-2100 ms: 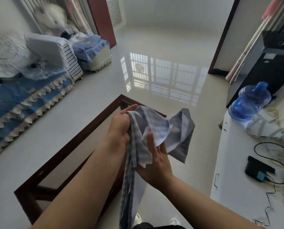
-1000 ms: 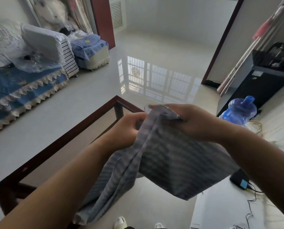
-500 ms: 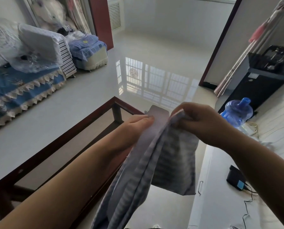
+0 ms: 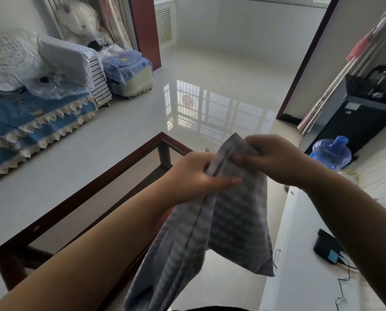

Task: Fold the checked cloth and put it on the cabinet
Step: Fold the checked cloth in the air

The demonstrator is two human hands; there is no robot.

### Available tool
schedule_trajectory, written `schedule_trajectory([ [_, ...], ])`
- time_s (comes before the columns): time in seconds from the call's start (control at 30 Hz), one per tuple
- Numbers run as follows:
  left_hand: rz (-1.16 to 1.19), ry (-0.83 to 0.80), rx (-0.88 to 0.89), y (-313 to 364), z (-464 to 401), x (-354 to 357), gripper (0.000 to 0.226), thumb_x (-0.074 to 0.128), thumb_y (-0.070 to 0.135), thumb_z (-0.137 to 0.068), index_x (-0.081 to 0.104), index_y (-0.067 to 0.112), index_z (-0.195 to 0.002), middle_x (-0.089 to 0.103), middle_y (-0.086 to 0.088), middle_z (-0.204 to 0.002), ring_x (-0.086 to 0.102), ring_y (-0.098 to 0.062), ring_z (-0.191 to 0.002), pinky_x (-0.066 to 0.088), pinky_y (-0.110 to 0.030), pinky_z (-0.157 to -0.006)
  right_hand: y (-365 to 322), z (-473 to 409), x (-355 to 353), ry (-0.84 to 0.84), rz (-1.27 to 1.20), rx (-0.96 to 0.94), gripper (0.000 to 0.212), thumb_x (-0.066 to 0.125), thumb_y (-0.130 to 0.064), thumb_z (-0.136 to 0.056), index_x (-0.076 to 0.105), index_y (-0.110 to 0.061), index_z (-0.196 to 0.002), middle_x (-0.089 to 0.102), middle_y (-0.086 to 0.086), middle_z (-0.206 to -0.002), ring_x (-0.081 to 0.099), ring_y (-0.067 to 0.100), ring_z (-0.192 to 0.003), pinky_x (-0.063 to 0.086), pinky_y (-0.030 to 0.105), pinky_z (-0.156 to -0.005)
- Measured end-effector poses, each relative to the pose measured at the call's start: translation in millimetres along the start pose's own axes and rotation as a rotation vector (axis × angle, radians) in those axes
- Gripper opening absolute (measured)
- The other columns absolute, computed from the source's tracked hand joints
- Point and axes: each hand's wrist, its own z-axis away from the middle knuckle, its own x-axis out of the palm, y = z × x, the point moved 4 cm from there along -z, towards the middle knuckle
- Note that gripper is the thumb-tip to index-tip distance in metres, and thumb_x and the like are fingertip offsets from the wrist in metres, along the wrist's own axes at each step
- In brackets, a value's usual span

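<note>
The checked cloth [image 4: 230,223], grey-blue with pale stripes, hangs in the air in front of me, doubled over with its lower end trailing down and left. My left hand [image 4: 196,176] grips its left folded edge near the top. My right hand [image 4: 275,160] pinches the top corner right beside it. The two hands nearly touch. The white cabinet [image 4: 304,277] lies low on the right, below my right forearm.
A glass-topped table with a dark red frame [image 4: 111,171] stands under my left arm. On the cabinet lie a black adapter with cables [image 4: 326,245] and a blue water bottle [image 4: 331,153]. A blue-covered sofa [image 4: 30,122] lines the left wall.
My hands have come closer together at the top of the cloth. My left hand has closed on the folded edge. The hanging part is now narrower and doubled.
</note>
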Motion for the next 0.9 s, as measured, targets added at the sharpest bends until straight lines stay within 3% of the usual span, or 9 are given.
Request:
schedule_trajectory([
  [0.03, -0.022, 0.014, 0.023, -3, 2, -3, 0.020, 0.066, 0.020, -0.088, 0.068, 0.000, -0.093, 0.071, -0.012, -0.086, 0.070, -0.018, -0.079, 0.059, -0.032, -0.074, 0, 6, -3, 0.049, -0.039, -0.014, 0.022, 0.060, -0.031, -0.087, 0.062, -0.015, -0.073, 0.054, -0.006, -0.059, 0.050, 0.005, -0.057, 0.040, 0.013, -0.054],
  [0.1, -0.069, 0.014, 0.090, -8, 8, -7, 0.006, 0.066, 0.017, -0.088, 0.066, 0.012, -0.085, 0.067, 0.003, -0.076, 0.067, -0.008, -0.073, 0.054, -0.020, -0.065, -1, 16, -9, 0.134, -0.058, -0.019, 0.023, 0.059, -0.029, -0.088, 0.055, -0.021, -0.067, 0.051, -0.008, -0.056, 0.047, 0.006, -0.054, 0.039, 0.015, -0.052],
  [0.2, -0.142, 0.000, 0.181, -16, 17, 1, 0.017, 0.066, 0.019, -0.087, 0.057, 0.033, -0.084, 0.058, 0.023, -0.071, 0.061, -0.001, -0.070, 0.044, -0.009, -0.064, 7, 18, -13, 0.115, -0.025, 0.053, 0.024, 0.057, -0.030, -0.089, 0.053, -0.021, -0.068, 0.051, -0.003, -0.061, 0.049, 0.013, -0.058, 0.040, 0.024, -0.057],
  [0.27, -0.158, 0.019, 0.243, -17, 20, 10, 0.016, 0.065, 0.020, -0.087, 0.056, 0.029, -0.077, 0.053, 0.020, -0.068, 0.055, -0.003, -0.065, 0.043, -0.009, -0.064, 14, 15, -13, -0.015, -0.115, 0.102, 0.019, 0.060, -0.037, -0.082, 0.058, -0.020, -0.074, 0.058, -0.002, -0.065, 0.058, 0.014, -0.063, 0.046, 0.026, -0.061],
  [0.4, -0.144, 0.012, 0.309, -13, 19, 22, 0.026, 0.059, 0.018, -0.084, 0.057, -0.004, -0.070, 0.051, -0.010, -0.063, 0.048, -0.016, -0.056, 0.044, -0.022, -0.058, 41, 3, 0, -0.390, -0.354, 0.211, 0.048, 0.067, -0.053, -0.074, 0.066, -0.012, -0.098, 0.071, 0.004, -0.089, 0.069, 0.022, -0.082, 0.058, 0.031, -0.074],
  [0.5, -0.143, -0.009, 0.338, -6, 14, 27, 0.026, 0.060, 0.016, -0.081, 0.056, -0.007, -0.068, 0.051, -0.013, -0.063, 0.047, -0.019, -0.057, 0.046, -0.029, -0.058, 64, -5, 27, -0.574, -0.542, 0.254, 0.049, 0.071, -0.047, -0.076, 0.065, -0.008, -0.104, 0.068, 0.008, -0.095, 0.066, 0.021, -0.084, 0.055, 0.027, -0.072],
  [0.67, -0.114, -0.052, 0.285, -7, 14, 28, 0.023, 0.060, 0.014, -0.082, 0.060, -0.007, -0.071, 0.056, -0.015, -0.068, 0.052, -0.025, -0.064, 0.050, -0.034, -0.066, 83, -4, 81, -0.749, -1.036, 0.201, 0.042, 0.069, -0.028, -0.082, 0.062, -0.001, -0.113, 0.065, 0.014, -0.105, 0.064, 0.023, -0.095, 0.053, 0.032, -0.085],
  [0.8, -0.089, -0.087, 0.179, -16, 20, 21, 0.011, 0.062, 0.009, -0.084, 0.064, 0.000, -0.078, 0.058, -0.010, -0.066, 0.051, -0.016, -0.057, 0.046, -0.019, -0.060, 87, -7, 85, -0.622, -1.048, 0.219, 0.045, 0.078, -0.036, -0.073, 0.064, -0.004, -0.103, 0.067, 0.010, -0.092, 0.064, 0.022, -0.083, 0.054, 0.031, -0.077],
  [0.9, -0.007, 0.001, 0.058, -37, 27, 6, 0.011, 0.062, 0.004, -0.087, 0.063, -0.005, -0.083, 0.054, -0.021, -0.067, 0.050, -0.028, -0.058, 0.048, -0.028, -0.057, 78, -2, 56, -0.367, -0.972, 0.223, 0.043, 0.079, -0.037, -0.070, 0.068, -0.005, -0.097, 0.069, 0.009, -0.088, 0.067, 0.021, -0.078, 0.056, 0.028, -0.067],
])
